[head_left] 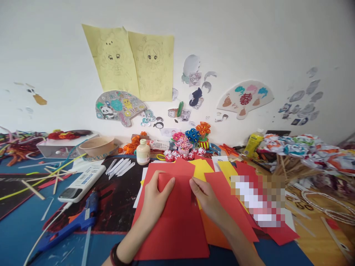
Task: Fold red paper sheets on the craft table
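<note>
My left hand (pixel 155 192) pinches the left side of a piece of red paper (pixel 181 184), thumb on top. At the paper's right edge, my right hand (pixel 204 195) grips it between thumb and fingers. Beneath lies a larger red sheet (pixel 172 240), and against its colour the held piece's outline is hard to make out. To the right, another red sheet (pixel 227 195) overlaps a yellow sheet (pixel 203 170) and an orange sheet (pixel 215 231). A dark band circles my left wrist.
A blue glue gun (pixel 80 220) and a white power strip (pixel 83 183) lie to the left, near white paper strips (pixel 120 167). Behind the sheets stand a cream bottle (pixel 143 153) and small craft flowers (pixel 192 136). Paper flowers on sticks (pixel 296 147) crowd the right.
</note>
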`<state>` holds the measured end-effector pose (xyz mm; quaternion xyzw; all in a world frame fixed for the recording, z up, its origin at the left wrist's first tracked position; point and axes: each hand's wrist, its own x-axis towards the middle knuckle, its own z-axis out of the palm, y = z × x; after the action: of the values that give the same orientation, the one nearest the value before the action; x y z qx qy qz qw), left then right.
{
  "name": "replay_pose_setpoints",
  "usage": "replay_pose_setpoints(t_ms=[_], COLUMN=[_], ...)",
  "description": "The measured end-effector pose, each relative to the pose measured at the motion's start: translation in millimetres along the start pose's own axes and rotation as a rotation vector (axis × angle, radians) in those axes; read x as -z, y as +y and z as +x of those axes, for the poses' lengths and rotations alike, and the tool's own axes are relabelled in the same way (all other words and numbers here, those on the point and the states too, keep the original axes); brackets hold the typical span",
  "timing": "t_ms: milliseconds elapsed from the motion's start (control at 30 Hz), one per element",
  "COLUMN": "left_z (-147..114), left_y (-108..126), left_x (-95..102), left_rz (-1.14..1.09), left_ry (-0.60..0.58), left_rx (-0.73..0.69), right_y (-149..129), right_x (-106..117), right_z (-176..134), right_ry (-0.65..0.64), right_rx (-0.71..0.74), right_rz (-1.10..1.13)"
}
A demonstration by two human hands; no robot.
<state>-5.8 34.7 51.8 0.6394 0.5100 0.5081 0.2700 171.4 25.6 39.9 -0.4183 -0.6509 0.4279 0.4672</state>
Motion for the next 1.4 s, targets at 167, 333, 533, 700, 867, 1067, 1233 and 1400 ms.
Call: replay_pose_setpoints(t_ms=[167, 333, 533, 700, 867, 1067, 1233, 1400], left_z=[0, 0, 0, 0, 3, -2, -8, -8], left_y=[0, -1, 1, 1, 0, 2, 1, 3], left_x=[-0.3, 0.4, 0.5, 0.8, 11.7, 17.7, 9.4, 10.6], left_rz=[0.003, 0.017, 0.023, 0.034, 0.194, 0.704, 0.868, 0.907], left_ry=[0.008, 0.0, 0.001, -0.023, -0.144, -0.425, -0.471, -0.476], left_rx=[-0.013, 0.002, 0.015, 0.012, -0.185, -0.681, -0.729, -0.71], right_y=[0, -3, -8, -2, 9, 14, 11, 11], right_x=[0, 0, 0, 0, 1, 3, 3, 4], right_z=[-1, -2, -3, -2, 1, 6, 5, 4], right_ry=[-0.007, -0.008, -0.016, 0.029, 0.135, 0.2, 0.202, 0.167], right_rx=[-0.011, -0.034, -0.039, -0.015, 0.044, 0.093, 0.102, 0.105], right_rz=[-0.003, -0.018, -0.044, -0.106, -0.246, -0.4, -0.406, -0.396])
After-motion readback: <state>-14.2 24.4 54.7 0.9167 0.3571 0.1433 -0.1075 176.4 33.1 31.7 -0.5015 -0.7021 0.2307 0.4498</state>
